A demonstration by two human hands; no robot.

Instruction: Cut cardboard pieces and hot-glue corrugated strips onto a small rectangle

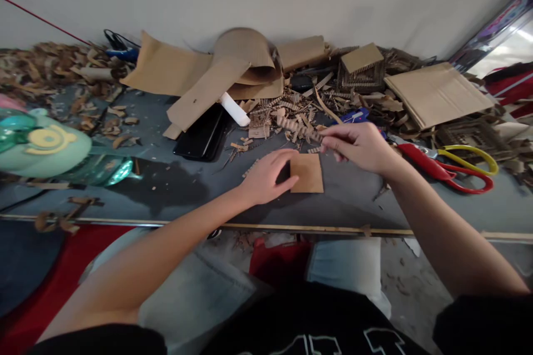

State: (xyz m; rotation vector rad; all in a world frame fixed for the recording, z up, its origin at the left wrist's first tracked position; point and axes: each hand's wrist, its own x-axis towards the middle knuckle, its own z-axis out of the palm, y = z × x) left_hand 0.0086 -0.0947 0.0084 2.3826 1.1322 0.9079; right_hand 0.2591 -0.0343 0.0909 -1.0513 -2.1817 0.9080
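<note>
A small square of brown cardboard [307,173] lies on the grey tabletop in front of me. Beside its left edge is my left hand [268,176], thumb and fingers apart, the thumb tip at the edge. My right hand [356,145] pinches the end of a strip of corrugated cardboard [300,130], which reaches left over the loose scraps, slightly above the square. Bits of torn corrugated paper [260,125] lie just beyond both hands.
Scissors with red and yellow handles [449,163] lie at the right. A black phone [202,136] is at the left, partly under a cardboard piece [208,91]. Farther left lies a green bottle [50,144]. A flat cardboard stack [439,94] sits at the back right.
</note>
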